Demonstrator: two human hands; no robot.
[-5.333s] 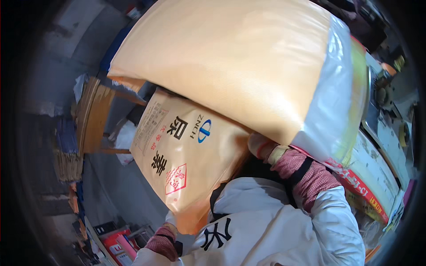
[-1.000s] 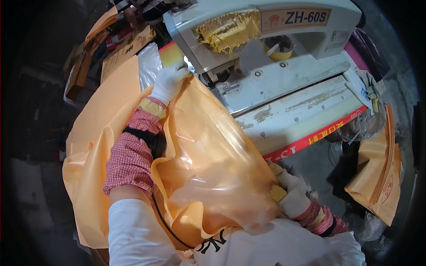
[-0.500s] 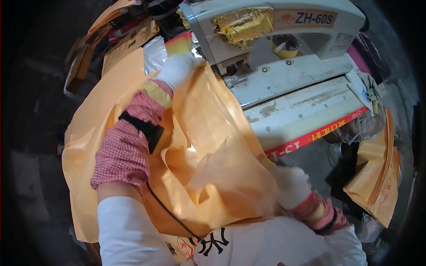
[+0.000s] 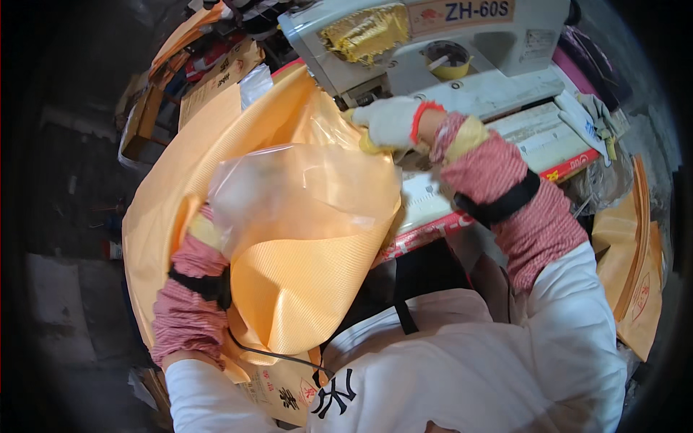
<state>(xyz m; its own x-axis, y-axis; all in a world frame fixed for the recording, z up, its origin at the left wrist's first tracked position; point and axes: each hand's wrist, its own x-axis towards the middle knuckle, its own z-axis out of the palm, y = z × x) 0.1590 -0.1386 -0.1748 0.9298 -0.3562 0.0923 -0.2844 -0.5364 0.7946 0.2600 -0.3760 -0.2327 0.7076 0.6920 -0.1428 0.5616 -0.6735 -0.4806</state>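
Note:
A large orange woven bag (image 4: 310, 289) with a clear plastic liner (image 4: 317, 169) spreads in front of me, its upper edge beside the sewing machine (image 4: 433, 43). My right hand (image 4: 390, 124), in a white glove with yellowish fingertips, is closed on the bag's edge just below the machine's needle end. Behind the cloudy film of the liner lies my left hand (image 4: 249, 189), also gloved; its fingers are too blurred to make out. Checked red sleeve covers with black straps wrap both forearms.
The machine's pale bed has a red front strip (image 4: 426, 234). A yellow tape roll (image 4: 447, 59) sits in the machine's opening. Folded orange bags (image 4: 639, 267) stand at the right. More bags and a cardboard box (image 4: 141, 123) lie at the far left.
My right hand has moved up and left from the bag's lower right to its edge by the machine. My left hand has come down from the top edge to behind the liner.

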